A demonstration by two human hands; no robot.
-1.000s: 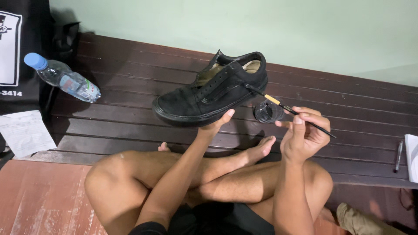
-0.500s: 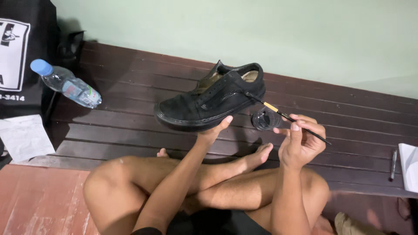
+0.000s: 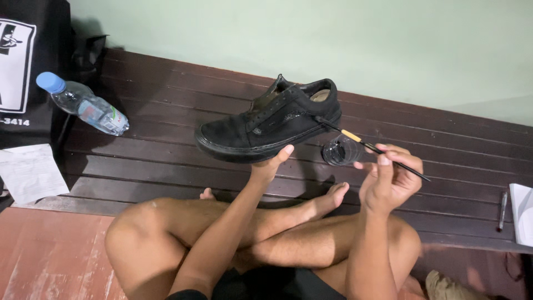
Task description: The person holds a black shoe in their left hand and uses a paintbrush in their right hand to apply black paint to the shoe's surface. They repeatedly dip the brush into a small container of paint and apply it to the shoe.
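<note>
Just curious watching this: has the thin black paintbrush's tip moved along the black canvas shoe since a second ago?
Cannot tell: the brush tip rests by the shoe's heel throughout.

A pale green wall point(image 3: 311, 39) fills the top of the frame, evenly lit; below it dark brown wooden planks point(image 3: 166, 111) run across the middle from left to right, with narrow gaps between the boards; at the lower left lies a worn reddish floor point(image 3: 50, 255); a black bag point(image 3: 28, 66) stands at the upper left edge.
</note>
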